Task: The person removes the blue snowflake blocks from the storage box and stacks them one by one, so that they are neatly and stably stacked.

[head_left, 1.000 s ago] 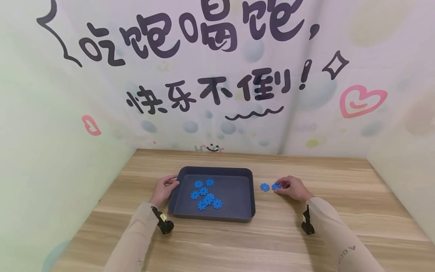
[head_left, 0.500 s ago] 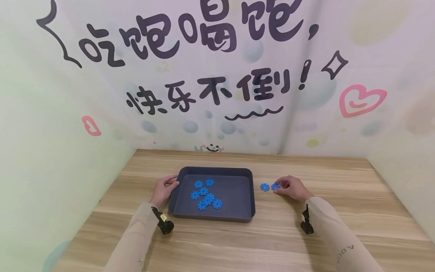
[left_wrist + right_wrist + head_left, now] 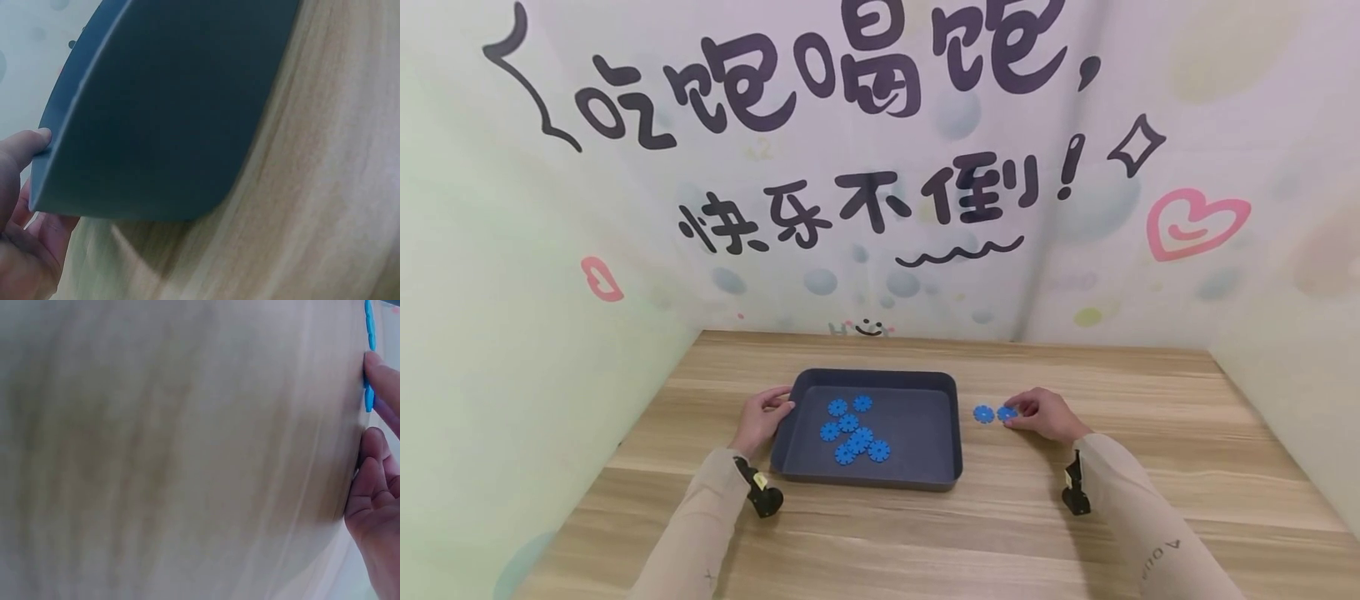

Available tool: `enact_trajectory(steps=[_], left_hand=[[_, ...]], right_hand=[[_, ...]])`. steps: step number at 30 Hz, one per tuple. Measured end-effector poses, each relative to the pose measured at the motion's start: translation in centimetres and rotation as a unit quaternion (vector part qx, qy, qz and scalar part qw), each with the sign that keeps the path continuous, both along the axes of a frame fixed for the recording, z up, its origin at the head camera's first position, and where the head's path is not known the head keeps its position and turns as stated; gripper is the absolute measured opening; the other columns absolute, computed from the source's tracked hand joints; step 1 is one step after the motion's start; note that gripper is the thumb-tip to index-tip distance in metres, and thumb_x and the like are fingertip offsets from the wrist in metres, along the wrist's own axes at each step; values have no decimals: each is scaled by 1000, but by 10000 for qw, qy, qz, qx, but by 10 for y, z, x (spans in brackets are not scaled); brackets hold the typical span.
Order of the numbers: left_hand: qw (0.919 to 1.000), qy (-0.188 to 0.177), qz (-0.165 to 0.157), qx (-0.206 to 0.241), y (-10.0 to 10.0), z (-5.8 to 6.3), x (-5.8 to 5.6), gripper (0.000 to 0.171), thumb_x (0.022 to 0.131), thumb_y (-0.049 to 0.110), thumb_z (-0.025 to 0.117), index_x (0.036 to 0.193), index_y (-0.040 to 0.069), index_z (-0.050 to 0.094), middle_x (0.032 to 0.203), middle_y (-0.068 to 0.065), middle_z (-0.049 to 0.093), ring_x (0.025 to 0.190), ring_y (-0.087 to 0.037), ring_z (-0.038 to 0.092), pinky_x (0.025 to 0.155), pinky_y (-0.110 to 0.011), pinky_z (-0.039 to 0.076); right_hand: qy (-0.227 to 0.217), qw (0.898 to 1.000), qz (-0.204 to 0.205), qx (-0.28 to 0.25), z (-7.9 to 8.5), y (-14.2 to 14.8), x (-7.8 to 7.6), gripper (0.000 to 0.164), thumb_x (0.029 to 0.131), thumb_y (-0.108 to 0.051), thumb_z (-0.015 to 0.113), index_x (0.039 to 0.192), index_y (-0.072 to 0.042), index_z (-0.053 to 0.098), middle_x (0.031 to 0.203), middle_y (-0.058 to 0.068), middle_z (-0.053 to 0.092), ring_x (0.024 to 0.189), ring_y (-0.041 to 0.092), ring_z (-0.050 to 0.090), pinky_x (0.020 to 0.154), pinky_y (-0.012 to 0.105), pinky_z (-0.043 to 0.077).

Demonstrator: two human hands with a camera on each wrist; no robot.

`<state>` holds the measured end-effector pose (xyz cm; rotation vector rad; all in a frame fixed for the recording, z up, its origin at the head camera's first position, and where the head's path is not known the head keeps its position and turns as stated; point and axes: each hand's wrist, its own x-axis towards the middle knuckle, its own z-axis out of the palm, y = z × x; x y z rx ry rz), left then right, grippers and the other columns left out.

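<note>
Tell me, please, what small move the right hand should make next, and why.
Perhaps lift the outer blue disc toward the tray: the right hand pinches it outside the tray, similar discs lie inside, and the left hand holds the tray's side.

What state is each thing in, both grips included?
Dark rectangular tray: upright on the wood-grain tabletop.
Notched blue discs inside: scattered, some overlapping.
Nearer loose disc: flat on tabletop, beside tray.
Left grip: holding tray's left rim.
Right grip: pinching farther loose disc.
Farther loose disc: held, outside tray.
</note>
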<state>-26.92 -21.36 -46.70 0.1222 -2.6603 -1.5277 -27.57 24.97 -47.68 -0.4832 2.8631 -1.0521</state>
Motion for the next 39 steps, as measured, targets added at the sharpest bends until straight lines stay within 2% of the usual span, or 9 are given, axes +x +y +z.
enact_trajectory(steps=[11,21,27,39], left_hand=[[10000,17,-9,6,1,2,1,33,84,8,59,115,-2,56,99,-21,59,88,-29,56,70,-32,47],[9999,50,-80,55,1,3,0,34,84,8,58,116,-3,55,99,-22,59,88,-30,57,71,-33,48],[9999,50,-86,57,1,3,-1,33,84,7,58,115,-3,55,99,-23,59,88,-30,57,72,-34,48],[9996,259,-122,31,1,2,1,32,83,6,60,113,-5,56,96,-23,60,85,-30,59,68,-32,49]], right_hand=[[123,9999,26,88,-6,2,-4,29,73,-21,72,91,1,66,75,1,52,68,14,45,59,28,39],[-71,9997,6,-217,2,-2,-2,34,73,-21,72,98,1,63,85,6,59,78,18,53,69,32,44],[-76,9994,126,-320,2,-8,-3,31,73,-18,72,96,2,63,80,4,59,74,17,54,66,31,45],[-38,9993,251,-282,-3,-25,-10,31,74,-16,71,97,2,62,82,6,59,73,17,54,64,28,45]])
